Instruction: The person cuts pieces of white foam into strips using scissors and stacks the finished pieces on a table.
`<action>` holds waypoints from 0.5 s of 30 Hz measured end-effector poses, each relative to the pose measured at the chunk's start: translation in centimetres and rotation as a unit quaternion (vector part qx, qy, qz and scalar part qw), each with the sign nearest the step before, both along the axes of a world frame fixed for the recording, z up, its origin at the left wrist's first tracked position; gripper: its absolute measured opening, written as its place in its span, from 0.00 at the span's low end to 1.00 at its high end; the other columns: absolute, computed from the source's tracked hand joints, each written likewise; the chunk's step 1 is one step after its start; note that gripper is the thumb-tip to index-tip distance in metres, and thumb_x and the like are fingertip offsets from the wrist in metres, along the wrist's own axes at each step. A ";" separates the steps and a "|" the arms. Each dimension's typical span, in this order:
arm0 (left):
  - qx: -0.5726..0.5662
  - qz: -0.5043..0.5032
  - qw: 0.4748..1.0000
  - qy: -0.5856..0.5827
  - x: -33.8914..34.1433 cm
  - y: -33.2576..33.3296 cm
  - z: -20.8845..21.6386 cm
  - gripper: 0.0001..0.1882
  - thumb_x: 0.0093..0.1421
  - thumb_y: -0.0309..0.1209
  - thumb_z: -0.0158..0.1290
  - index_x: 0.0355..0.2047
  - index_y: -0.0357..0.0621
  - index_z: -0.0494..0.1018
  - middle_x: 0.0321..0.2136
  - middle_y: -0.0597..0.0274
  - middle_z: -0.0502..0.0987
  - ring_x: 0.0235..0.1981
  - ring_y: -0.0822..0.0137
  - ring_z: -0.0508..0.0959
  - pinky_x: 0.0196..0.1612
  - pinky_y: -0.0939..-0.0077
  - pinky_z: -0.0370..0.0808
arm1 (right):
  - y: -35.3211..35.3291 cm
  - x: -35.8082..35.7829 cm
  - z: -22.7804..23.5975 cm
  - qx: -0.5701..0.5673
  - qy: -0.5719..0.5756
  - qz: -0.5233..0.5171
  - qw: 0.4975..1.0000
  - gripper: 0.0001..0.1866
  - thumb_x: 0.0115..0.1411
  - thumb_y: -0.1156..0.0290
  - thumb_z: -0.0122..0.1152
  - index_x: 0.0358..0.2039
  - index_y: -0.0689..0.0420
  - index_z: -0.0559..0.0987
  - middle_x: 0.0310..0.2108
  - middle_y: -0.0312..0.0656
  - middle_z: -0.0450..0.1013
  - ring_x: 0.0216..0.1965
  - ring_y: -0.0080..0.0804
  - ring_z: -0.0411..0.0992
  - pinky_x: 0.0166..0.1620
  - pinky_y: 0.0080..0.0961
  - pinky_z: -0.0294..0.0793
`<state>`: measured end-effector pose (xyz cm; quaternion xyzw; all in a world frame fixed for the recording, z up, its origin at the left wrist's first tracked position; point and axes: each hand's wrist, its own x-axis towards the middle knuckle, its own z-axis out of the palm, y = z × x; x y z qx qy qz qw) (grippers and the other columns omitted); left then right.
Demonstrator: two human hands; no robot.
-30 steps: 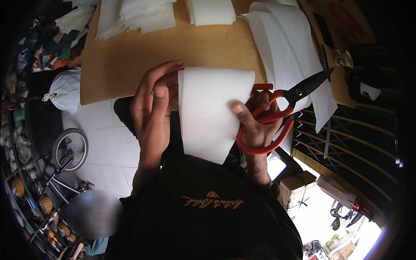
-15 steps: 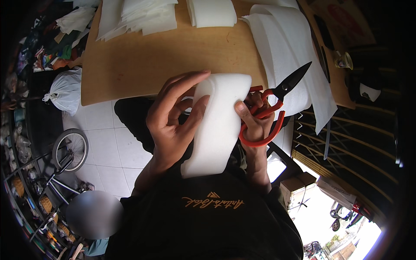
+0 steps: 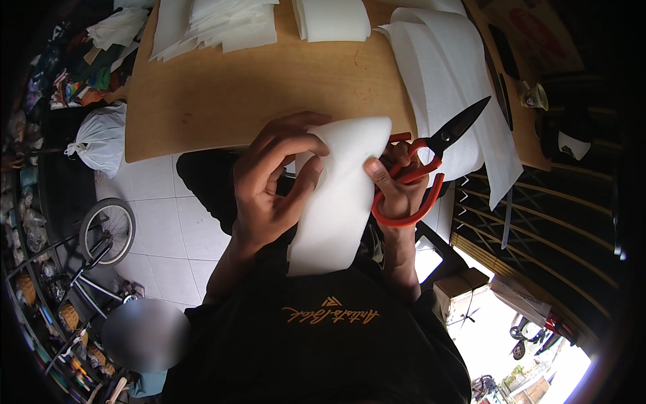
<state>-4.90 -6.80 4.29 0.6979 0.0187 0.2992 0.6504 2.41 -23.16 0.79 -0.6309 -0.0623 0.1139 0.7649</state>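
A long folded strip of white foam sheet (image 3: 340, 188) hangs upright before my chest, its lower end against my dark shirt. My right hand (image 3: 398, 185) pinches its right edge, thumb on the front face. That same hand also holds scissors (image 3: 437, 149) with red loop handles, the dark blades pointing up and to the right, away from the sheet. At the sheet's upper left edge, my left hand (image 3: 269, 178) is curled, with index finger and thumb touching the foam. What its other fingers touch is hidden.
On the wooden table (image 3: 256, 94) lie stacked white sheets (image 3: 232, 23), a folded white pile (image 3: 333, 20) and a long draped sheet (image 3: 437, 67). A white bag (image 3: 101, 141) and a bicycle wheel (image 3: 108, 232) stand at left. A person (image 3: 145, 337) is at lower left.
My left index finger has bent down onto the sheet's upper left edge. The sheet's top left corner now folds over, and its layers lie differently. My right hand and the scissors have hardly moved.
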 end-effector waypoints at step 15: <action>-0.058 -0.153 0.986 0.034 0.4 2.1 -2.3 0.13 0.52 0.09 0.50 0.38 0.29 0.73 0.48 0.50 0.70 0.48 0.64 0.74 0.46 0.74 0.73 | -0.4 1.3 1.7 -0.115 -0.132 0.086 0.981 0.23 0.41 0.67 0.79 0.27 0.65 0.72 0.28 0.44 0.71 0.31 0.32 0.74 0.36 0.27 0.76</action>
